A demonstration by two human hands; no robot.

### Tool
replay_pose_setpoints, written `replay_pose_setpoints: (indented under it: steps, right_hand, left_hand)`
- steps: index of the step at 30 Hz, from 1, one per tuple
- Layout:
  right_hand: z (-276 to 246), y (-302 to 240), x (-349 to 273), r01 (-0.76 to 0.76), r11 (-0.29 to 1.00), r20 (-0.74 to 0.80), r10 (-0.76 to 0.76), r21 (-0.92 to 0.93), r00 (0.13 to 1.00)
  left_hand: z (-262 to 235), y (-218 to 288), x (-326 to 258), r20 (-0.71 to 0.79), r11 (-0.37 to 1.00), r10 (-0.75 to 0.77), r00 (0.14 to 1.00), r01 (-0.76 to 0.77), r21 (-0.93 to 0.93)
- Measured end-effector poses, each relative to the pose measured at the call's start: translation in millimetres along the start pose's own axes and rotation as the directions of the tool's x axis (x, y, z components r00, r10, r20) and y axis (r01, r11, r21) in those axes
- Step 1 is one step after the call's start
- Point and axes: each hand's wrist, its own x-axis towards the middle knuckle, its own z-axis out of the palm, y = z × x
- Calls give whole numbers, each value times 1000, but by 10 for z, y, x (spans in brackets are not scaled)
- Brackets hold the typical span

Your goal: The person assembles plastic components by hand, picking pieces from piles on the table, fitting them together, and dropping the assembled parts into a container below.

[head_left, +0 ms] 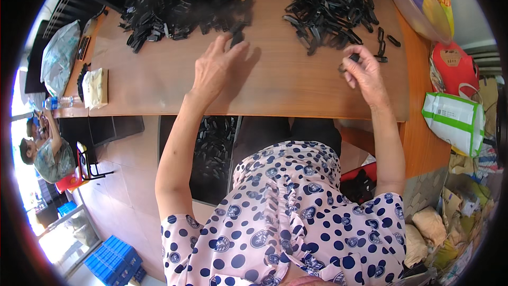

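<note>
My left hand is over the wooden table, at the near edge of a large pile of black plastic pieces. Its thumb and forefinger close on a slim black plastic piece, partly blurred against the pile. Further right, my right hand is closed, pinching a small dark plastic piece between thumb and fingers. Just beyond it lies a second pile of elongated black pieces, some with open middles. A few loose pieces rest at that pile's right side.
A tissue pack and a clear bag are at the left. A translucent basin and a green-white bag stand at the right. Under the table edge, a dark bin holds more pieces. Another person sits far left.
</note>
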Motion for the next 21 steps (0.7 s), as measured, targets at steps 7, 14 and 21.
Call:
replay_pose_setpoints:
  steps: [7,14,21]
  right_hand:
    - [684,-18,-72,-135,981,245,98,140,965]
    - [974,81,-38,-285,924,327,195,254,925]
    - [1055,193,-36,-314,924,374,217,220,902]
  left_hand:
    - [180,-443,153,70,966,230,971,-237,105]
    - [345,-480,93,-165,966,-33,986,-11,-258]
    - [335,-445,162,26,947,-261,965,261,-190]
